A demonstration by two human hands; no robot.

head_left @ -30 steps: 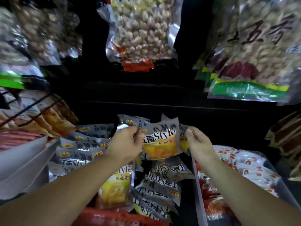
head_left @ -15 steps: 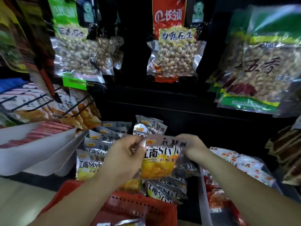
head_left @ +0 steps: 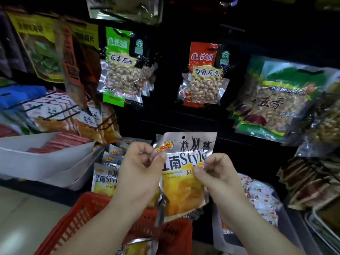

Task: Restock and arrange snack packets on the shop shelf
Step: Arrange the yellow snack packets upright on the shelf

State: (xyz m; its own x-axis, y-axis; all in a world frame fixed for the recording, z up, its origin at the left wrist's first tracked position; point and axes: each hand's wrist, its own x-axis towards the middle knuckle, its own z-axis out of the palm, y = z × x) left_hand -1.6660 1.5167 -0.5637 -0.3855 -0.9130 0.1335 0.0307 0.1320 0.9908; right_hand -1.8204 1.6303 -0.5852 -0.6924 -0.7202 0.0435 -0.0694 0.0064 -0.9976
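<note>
Here, both hands [head_left: 181, 172] pinch a snack packet [head_left: 184, 181] before dim, crowded shelves [head_left: 184, 118].

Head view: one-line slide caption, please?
Both hands, left hand and right hand, hold a Style snack packet above the red basket.
</note>
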